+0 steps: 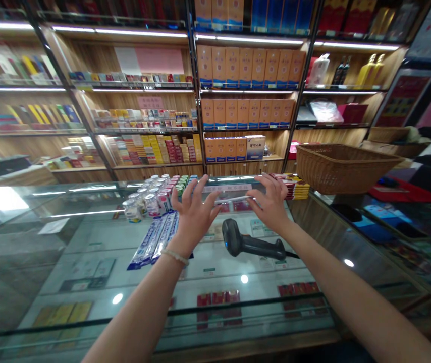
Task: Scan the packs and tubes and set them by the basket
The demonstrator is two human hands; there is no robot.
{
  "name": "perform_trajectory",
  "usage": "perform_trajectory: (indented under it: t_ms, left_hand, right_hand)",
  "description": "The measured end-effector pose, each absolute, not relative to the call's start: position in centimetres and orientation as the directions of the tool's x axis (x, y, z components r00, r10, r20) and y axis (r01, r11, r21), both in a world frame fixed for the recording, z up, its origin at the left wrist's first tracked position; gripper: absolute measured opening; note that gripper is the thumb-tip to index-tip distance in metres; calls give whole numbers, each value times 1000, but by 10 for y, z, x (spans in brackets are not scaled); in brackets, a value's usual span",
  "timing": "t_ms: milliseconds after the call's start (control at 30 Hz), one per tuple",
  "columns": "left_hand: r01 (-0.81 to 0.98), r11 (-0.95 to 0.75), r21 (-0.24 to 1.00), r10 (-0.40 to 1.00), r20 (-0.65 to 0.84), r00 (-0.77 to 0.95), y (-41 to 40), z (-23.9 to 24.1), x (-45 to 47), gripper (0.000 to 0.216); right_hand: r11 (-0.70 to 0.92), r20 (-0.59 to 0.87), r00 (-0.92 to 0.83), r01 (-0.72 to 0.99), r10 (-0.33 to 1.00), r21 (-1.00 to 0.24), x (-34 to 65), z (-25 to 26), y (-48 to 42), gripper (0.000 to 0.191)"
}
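Two hands of mine reach over the glass counter [90, 229], a thin white strip [234, 200] between them. My right hand [272, 201] pinches one end between thumb and finger; my left hand [196, 217] has thumb and forefinger at the other, though I cannot tell whether they grip. My remaining fingers spread upward, probably so they don't cover it. Holding by the ends likely steadies something so slim. Nearer me, the barcode scanner [251, 243] lies on its side, its handle toward my right, perhaps for easy grabbing. Small bottles [152, 199] cluster beyond blue-wrapped packets [151, 239] on my left, and red-and-yellow packs [298, 189] sit stacked beside the wicker basket [346, 169], seemingly so the middle stays workable.
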State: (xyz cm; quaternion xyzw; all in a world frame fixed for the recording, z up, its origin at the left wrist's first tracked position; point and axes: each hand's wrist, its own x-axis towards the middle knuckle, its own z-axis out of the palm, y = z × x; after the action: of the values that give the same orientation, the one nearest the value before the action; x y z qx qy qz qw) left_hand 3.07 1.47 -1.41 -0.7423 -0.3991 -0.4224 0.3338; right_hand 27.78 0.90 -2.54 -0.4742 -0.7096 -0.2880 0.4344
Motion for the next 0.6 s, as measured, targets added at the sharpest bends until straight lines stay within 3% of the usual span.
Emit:
perform_trajectory:
  t_ms: [133, 267, 433, 600]
  left_hand:
    - [860, -451, -237, 209, 909, 360, 15, -16, 33, 27]
    - [855, -467, -226, 198, 916, 350, 17, -19, 34, 17]
    - [846, -500, -184, 242, 908, 341, 20, -21, 33, 19]
    - [841, -510, -179, 232, 913, 335, 22, -20, 32, 18]
  right_hand:
    - [421, 833, -97, 891, 544, -171, 279, -22, 6, 19]
    - [430, 781, -90, 870, 618, -240, 279, -22, 7, 18]
    - [421, 807, -142, 896, 573, -141, 282, -24, 6, 19]
    - [413, 848, -254, 909, 465, 46, 287, -23, 2, 35]
